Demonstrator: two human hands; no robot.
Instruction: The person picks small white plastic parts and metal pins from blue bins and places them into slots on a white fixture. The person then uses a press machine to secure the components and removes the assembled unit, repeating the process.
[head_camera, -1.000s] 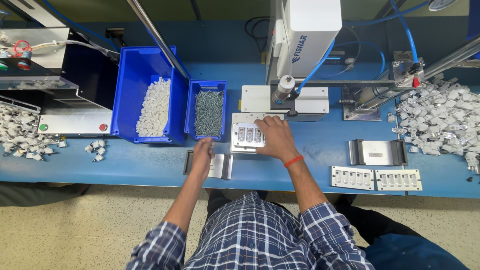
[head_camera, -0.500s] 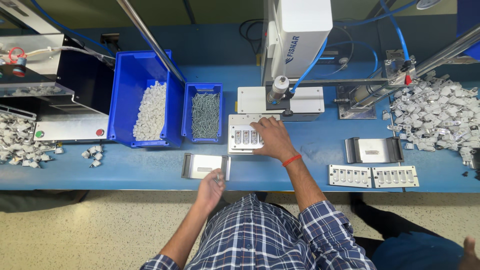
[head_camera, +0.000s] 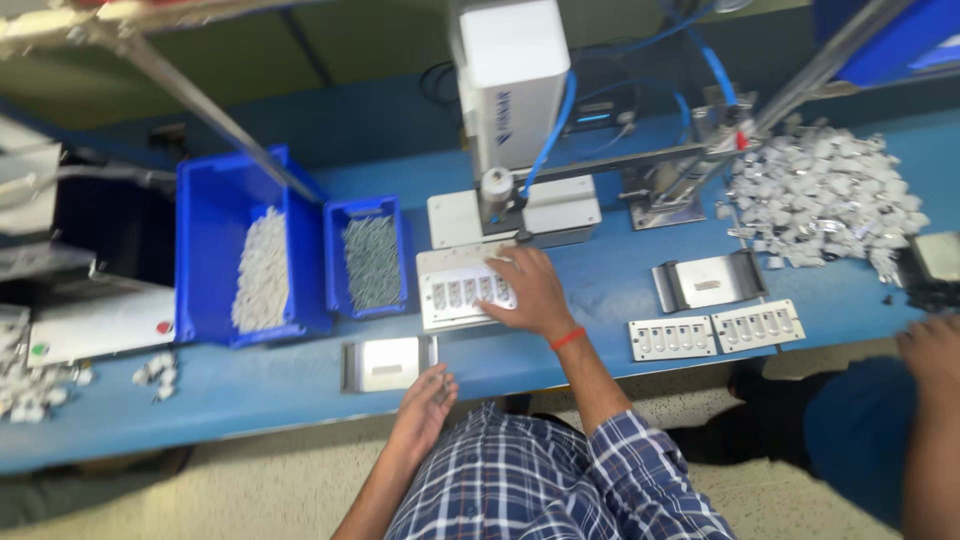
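My right hand rests flat on a white fixture tray with a row of slots, in front of the white press machine. A red band circles that wrist. My left hand hangs at the near edge of the blue bench, fingers loosely spread, holding nothing. It is just below a small metal plate lying on the bench.
A large blue bin of white parts and a smaller blue bin of grey pins sit at left. A heap of white parts lies at right, with a metal plate and two slotted trays. Another person's arm shows at far right.
My left hand has pulled back from the metal plate to the bench's near edge. My right hand stays on the slotted tray. The view has shifted closer.
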